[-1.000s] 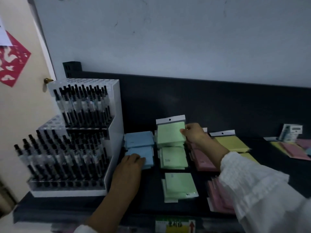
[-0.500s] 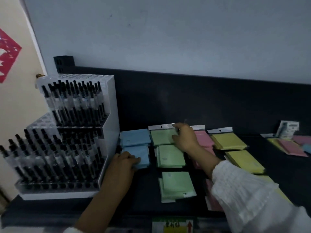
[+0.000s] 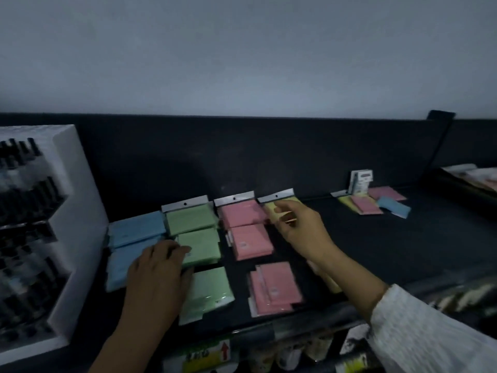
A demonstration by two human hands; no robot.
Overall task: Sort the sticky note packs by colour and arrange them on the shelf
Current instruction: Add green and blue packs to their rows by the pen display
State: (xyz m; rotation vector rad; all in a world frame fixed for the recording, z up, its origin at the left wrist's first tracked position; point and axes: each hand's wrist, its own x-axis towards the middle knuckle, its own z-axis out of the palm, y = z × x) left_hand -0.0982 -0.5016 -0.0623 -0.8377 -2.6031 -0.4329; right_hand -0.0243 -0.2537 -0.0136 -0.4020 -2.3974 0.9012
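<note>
Bare shelf [image 3: 363, 246] between yellow pack [image 3: 269, 214] and mixed pile [image 3: 368, 205]; pen rack [image 3: 78, 211] blocks left.

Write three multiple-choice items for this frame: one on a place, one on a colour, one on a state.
1. Which packs lie right beside the white pen rack?
A. green
B. blue
C. pink

2. What colour is the pack under the right hand?
A. yellow
B. blue
C. green

3. What is the left hand doing?
A. holding a pen
B. lifted clear of the shelf
C. resting on packs, fingers relaxed

Answers:
1 B: the blue packs lie up against the pen rack.
2 A: the right hand reaches onto the yellow pack at the back.
3 C: the left hand lies across the blue and green packs, gripping nothing.
</note>
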